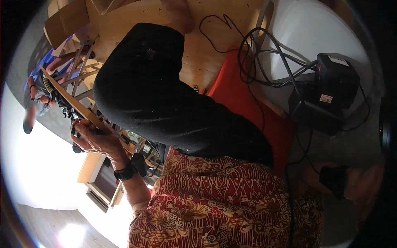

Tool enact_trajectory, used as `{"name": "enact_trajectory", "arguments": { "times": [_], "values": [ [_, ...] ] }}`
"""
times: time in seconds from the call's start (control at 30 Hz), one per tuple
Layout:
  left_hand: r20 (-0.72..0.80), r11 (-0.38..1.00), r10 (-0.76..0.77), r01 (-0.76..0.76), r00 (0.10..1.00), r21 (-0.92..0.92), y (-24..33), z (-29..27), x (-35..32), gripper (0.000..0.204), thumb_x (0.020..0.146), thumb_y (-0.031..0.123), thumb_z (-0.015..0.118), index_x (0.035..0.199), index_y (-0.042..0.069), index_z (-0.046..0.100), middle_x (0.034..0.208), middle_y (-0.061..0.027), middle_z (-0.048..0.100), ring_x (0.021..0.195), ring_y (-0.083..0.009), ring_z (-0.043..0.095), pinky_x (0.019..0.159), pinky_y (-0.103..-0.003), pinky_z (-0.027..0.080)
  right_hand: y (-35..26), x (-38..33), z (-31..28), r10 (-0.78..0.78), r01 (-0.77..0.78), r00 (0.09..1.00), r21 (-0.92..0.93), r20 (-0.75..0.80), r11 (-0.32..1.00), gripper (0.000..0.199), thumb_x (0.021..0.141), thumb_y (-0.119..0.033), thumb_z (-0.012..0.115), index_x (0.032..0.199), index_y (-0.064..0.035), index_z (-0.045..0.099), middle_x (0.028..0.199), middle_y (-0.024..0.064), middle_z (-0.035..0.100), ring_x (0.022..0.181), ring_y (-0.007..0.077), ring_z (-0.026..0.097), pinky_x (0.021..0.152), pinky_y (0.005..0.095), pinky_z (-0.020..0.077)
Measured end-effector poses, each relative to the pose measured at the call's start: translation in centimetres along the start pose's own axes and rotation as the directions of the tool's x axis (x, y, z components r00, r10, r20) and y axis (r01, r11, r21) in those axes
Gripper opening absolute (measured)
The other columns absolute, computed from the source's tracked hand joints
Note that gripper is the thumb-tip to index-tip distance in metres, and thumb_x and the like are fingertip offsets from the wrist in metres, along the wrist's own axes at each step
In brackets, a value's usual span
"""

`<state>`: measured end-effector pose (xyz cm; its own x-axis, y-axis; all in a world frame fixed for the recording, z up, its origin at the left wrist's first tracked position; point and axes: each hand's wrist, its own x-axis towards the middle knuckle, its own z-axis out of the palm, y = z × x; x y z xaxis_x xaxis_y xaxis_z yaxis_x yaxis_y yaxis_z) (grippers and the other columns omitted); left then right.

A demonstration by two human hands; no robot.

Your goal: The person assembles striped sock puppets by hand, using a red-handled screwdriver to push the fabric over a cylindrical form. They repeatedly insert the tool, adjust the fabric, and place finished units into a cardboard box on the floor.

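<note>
My left hand [97,139] is raised at the left, beside the edge of a wooden tabletop [78,105]. Its fingers are bent and closed round a small black piece [75,129] whose kind I cannot make out. A black band [125,171] circles that wrist. Dark, tangled-looking items [62,99] lie along the tabletop next to the fingers. Far off at the lower right, my right hand [366,188] is dim and blurred, with a black band [334,182] at its wrist. Its fingers cannot be told apart.
Black boxy devices [337,82] with looped cables [264,53] rest by a white surface [297,25] on the right. A red seat [235,87] is under my black-trousered leg [140,82]. Another person [35,97] sits across the tabletop. A cardboard box [66,22] stands on the floor.
</note>
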<state>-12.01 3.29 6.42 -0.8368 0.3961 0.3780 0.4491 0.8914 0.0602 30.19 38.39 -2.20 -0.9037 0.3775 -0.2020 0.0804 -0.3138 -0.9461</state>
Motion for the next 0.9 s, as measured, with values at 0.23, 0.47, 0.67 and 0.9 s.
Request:
{"name": "enact_trajectory", "arguments": {
  "times": [0.23, 0.47, 0.67, 0.9],
  "values": [
    [0.023, 0.993, 0.093, -0.094, 0.995, 0.074, -2.4, -0.5, 0.5, 0.021, 0.079, 0.005, 0.067, 0.096, 0.002, 0.055, 0.078, -0.0039, 0.051, 0.069, -0.0178, 0.051, 0.066, -0.029, 0.04, -0.1, -1.2, -0.6, -0.044, 0.003, 0.992, 0.329, 0.117, 0.944, 0.042, 0.088, -0.035, 0.061, 0.115, -0.0036, 0.06, 0.107, 0.0157, 0.057, 0.091, 0.0248, 0.052, 0.079, 0.0337, 0.0407],
    [0.042, 0.999, 0.032, -0.031, 0.999, -0.005, -0.8, -0.6, 0.3, 0.012, 0.089, 0.01, 0.062, 0.094, 0.003, 0.054, 0.081, -0.0035, 0.049, 0.067, -0.0139, 0.051, 0.064, -0.026, 0.04, 0.0, -1.8, -0.9, -0.051, -0.058, 0.978, 0.499, 0.204, 0.865, 0.036, 0.087, -0.031, 0.063, 0.111, -0.0046, 0.062, 0.101, 0.0134, 0.059, 0.085, 0.0218, 0.053, 0.074, 0.0317, 0.0419],
    [-0.099, 0.989, 0.149, -0.147, 0.984, 0.031, 0.8, 0.6, 0.0, 0.036, 0.099, 0.037, 0.049, 0.082, 0.006, 0.056, 0.074, 0.0021, 0.044, 0.063, -0.0045, 0.042, 0.054, -0.02, 0.033, -0.1, -2.0, -1.3, -0.048, -0.12, 0.962, 0.572, 0.27, 0.811, 0.03, 0.087, -0.027, 0.065, 0.108, -0.0055, 0.065, 0.097, 0.0114, 0.06, 0.08, 0.0193, 0.054, 0.07, 0.0301, 0.0428],
    [-0.01, 0.864, -0.232, 0.201, 0.973, -0.462, 0.9, 0.4, 0.2, 0.028, 0.097, 0.035, 0.056, 0.089, 0.008, 0.054, 0.07, 0.0053, 0.051, 0.06, -0.002, 0.045, 0.053, -0.016, 0.033, -0.3, -2.6, -1.8, -0.038, -0.164, 0.95, 0.599, 0.309, 0.784, 0.024, 0.086, -0.023, 0.067, 0.103, -0.0065, 0.067, 0.091, 0.009, 0.062, 0.074, 0.0163, 0.056, 0.065, 0.0282, 0.044]
  ]
}}
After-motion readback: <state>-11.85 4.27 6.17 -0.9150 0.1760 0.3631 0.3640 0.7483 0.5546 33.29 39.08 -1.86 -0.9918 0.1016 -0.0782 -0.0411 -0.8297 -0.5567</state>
